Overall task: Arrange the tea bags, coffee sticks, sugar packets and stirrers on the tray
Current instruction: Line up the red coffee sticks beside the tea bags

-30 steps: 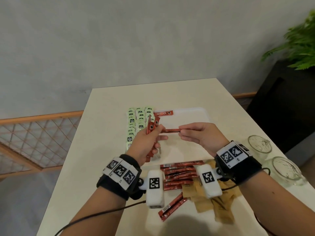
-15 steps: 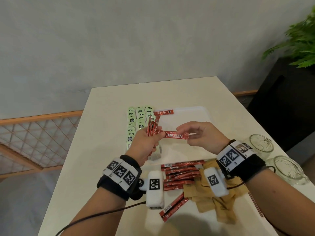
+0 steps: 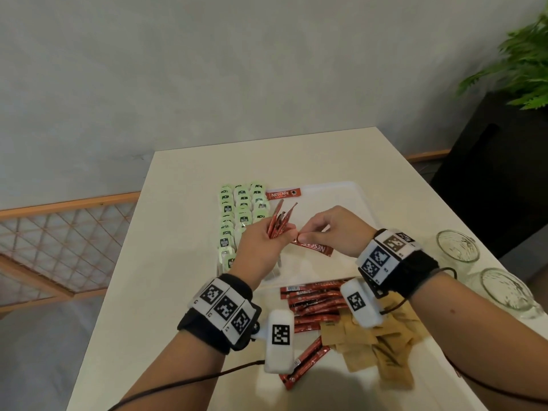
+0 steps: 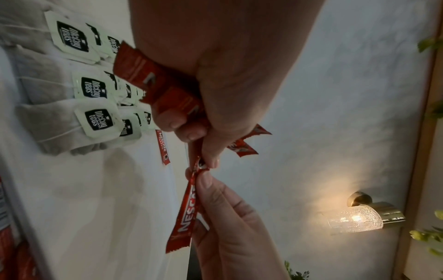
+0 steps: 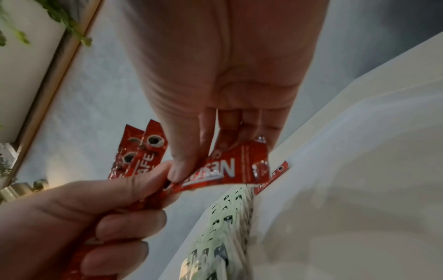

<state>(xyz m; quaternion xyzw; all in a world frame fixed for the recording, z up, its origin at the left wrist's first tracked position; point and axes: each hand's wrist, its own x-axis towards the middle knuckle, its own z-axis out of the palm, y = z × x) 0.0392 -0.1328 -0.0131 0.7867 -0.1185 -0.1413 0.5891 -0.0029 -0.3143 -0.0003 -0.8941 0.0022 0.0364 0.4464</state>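
A white tray [image 3: 341, 191] holds rows of green-tagged tea bags [image 3: 241, 215] on its left side and one red coffee stick [image 3: 283, 194] at its far edge. My left hand [image 3: 289, 235] grips a bundle of coffee sticks [image 3: 278, 222] upright above the tray. My right hand [image 3: 305, 235] pinches one end of a single coffee stick [image 3: 314, 247], which trails down to the right. In the left wrist view my left fingertips [image 4: 210, 161] meet that same end of the single stick [image 4: 187, 214]. The right wrist view shows the single stick [image 5: 230, 168] beside the bundle [image 5: 141, 151].
On the table in front of the tray lie a pile of coffee sticks [image 3: 314, 301] and brown sugar packets [image 3: 370, 348], partly under my wrists. Two glass cups [image 3: 458, 246] [image 3: 507, 292] stand at the right edge. A plant [image 3: 522, 63] is at the far right.
My right hand has moved left to meet my left hand. The single stick, held level between the hands before, now hangs slanted below my right hand.
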